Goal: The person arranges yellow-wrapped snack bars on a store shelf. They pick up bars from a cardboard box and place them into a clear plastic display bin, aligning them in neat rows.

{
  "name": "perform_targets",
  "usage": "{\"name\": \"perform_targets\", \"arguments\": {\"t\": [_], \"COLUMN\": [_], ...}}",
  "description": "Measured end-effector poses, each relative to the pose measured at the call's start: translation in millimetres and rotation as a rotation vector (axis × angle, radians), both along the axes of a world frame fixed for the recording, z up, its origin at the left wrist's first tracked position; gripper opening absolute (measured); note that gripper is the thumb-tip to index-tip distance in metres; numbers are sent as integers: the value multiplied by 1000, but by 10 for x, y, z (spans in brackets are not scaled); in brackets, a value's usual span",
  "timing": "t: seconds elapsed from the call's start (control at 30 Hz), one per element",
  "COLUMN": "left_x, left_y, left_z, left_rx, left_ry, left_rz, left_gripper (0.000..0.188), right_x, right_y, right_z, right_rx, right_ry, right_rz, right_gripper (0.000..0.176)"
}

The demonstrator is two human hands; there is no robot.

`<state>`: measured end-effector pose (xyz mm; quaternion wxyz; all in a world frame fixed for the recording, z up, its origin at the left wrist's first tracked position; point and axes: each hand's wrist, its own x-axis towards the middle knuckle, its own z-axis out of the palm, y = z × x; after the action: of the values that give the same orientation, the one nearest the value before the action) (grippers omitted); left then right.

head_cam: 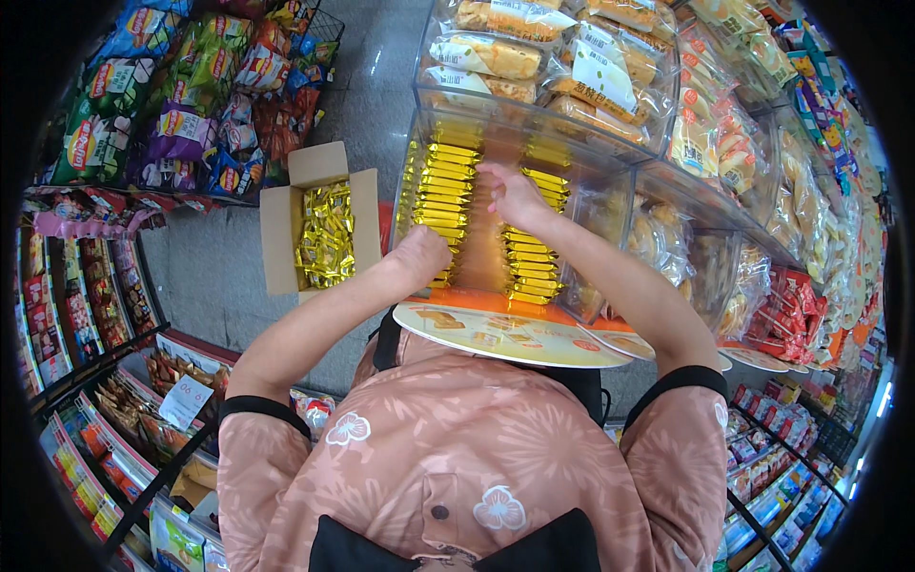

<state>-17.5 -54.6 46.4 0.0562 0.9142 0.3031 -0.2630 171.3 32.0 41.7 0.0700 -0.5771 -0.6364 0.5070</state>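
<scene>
In a clear plastic bin (pixel 486 282), gold foil-wrapped snack packets stand in two long rows with a gap between them. My left hand (pixel 422 254) is curled at the near part of the left row (pixel 447 186), touching or just above it. Its fingertips are hidden, so any packet in its grasp cannot be made out. Over the gap, my right hand (pixel 516 196) has bent, parted fingers pointing at the left row, with nothing visible in them. The right row (pixel 536 261) passes partly beneath my right wrist.
An open cardboard box (pixel 275 236) of loose gold packets (pixel 325 239) stands left of the bin. Packaged breads (pixel 493 53) fill bins beyond and to the right. A round-edged sign (pixel 500 339) juts from the bin's front. Chip bags (pixel 186 129) hang on a rack at far left.
</scene>
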Motion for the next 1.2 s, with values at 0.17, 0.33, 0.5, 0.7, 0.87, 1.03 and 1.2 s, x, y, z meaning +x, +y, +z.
{"name": "perform_targets", "arguments": {"t": [0.17,0.33,0.5,0.7,0.87,1.03,1.2], "left_x": [-28,-39,-78,-63,-84,-56,-124], "left_y": [-44,-71,-85,-85,-124,-98,-23], "left_z": [-35,-12,-28,-16,-97,11,358], "left_rx": [63,75,90,113,199,115,-7], "left_ry": [-59,-101,-167,-141,-167,-169,-620], "left_rz": [23,31,59,52,29,74,170], "left_gripper": [8,8,8,7,7,7,6], "right_x": [20,30,-120,-212,-176,-179,-188], "right_y": [106,152,132,220,186,112,145], "right_z": [-326,-337,-106,-219,-236,-174,-203], "right_rx": [159,372,502,624,560,551,514], "right_ry": [14,-126,-154,-189,-140,-152,-125], "right_rz": [59,205,214,256,261,287,251], "right_gripper": [59,47,27,20,29,42,45]}}
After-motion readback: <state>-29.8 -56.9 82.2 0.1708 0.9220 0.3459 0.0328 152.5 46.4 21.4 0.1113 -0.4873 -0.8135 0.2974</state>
